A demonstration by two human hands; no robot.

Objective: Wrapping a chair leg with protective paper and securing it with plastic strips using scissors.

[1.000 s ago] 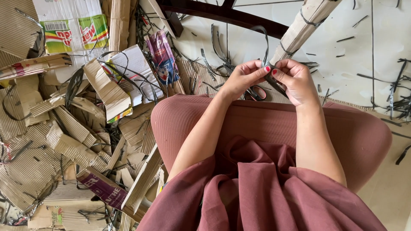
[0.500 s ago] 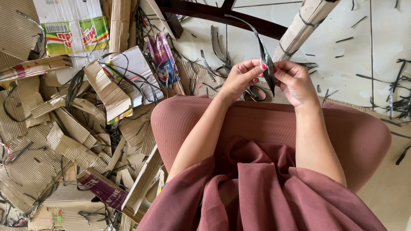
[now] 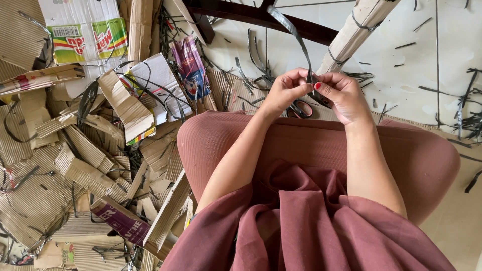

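Observation:
My left hand (image 3: 287,92) and my right hand (image 3: 341,95) meet above my knees, and both pinch a thin black plastic strap (image 3: 292,31). The strap rises from my fingertips and curves up and to the left, its free end near the top of the view. Just below my hands a pair of scissors (image 3: 302,109) with dark handles lies on the floor, partly hidden by my fingers. My lap is covered in dusty-pink cloth (image 3: 311,200).
A big heap of torn corrugated cardboard (image 3: 75,150) fills the left side. A rolled cardboard bundle (image 3: 356,30) tied with straps leans at the upper right. Several black strap offcuts (image 3: 467,110) litter the pale tiled floor. A dark wooden bar (image 3: 261,17) crosses the top.
The strap's free end has swung from a loop near my fingers up and out to the left. My hands have drawn slightly closer together and stay in the same place.

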